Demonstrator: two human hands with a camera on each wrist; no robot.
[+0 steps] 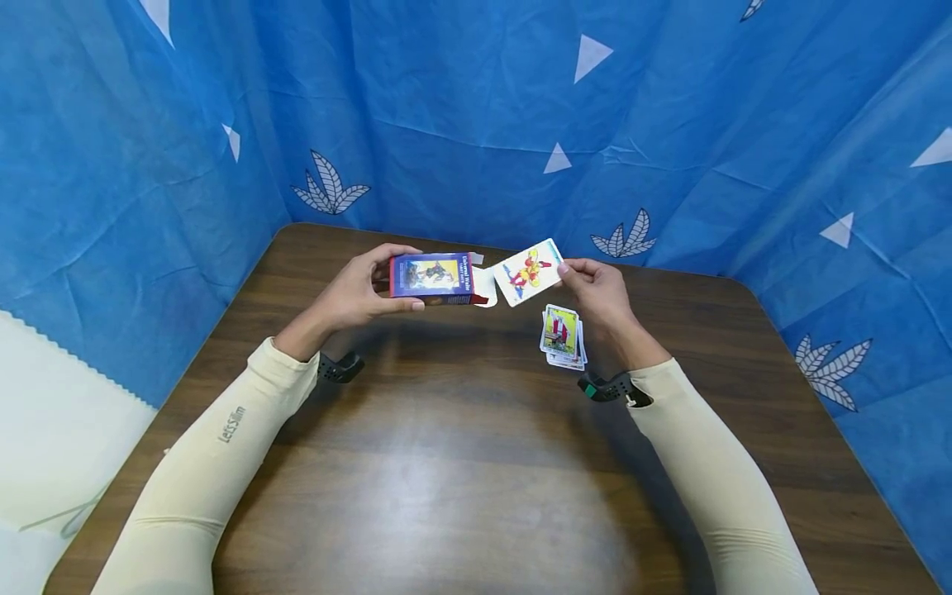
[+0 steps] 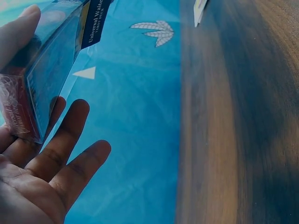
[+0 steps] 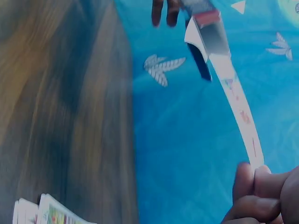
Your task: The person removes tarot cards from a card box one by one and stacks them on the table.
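My left hand (image 1: 355, 285) grips a blue and red tarot card box (image 1: 431, 275) above the far part of the table. The box's flap stands open on its right end. Between thumb and fingers, my right hand (image 1: 602, 293) pinches a card (image 1: 530, 273) with a red and yellow figure, its far end close to the box's open end. In the right wrist view the same card (image 3: 243, 116) shows nearly edge-on. Below the right hand, a small loose pile of cards (image 1: 561, 332) lies face up on the table.
The brown wooden table (image 1: 416, 463) has rounded far corners. A blue curtain (image 1: 476, 107) with white triangles and leaf prints hangs behind it and on both sides. Dark straps with devices (image 1: 340, 368) sit on both wrists. White cloth (image 1: 59, 438) shows at the left.
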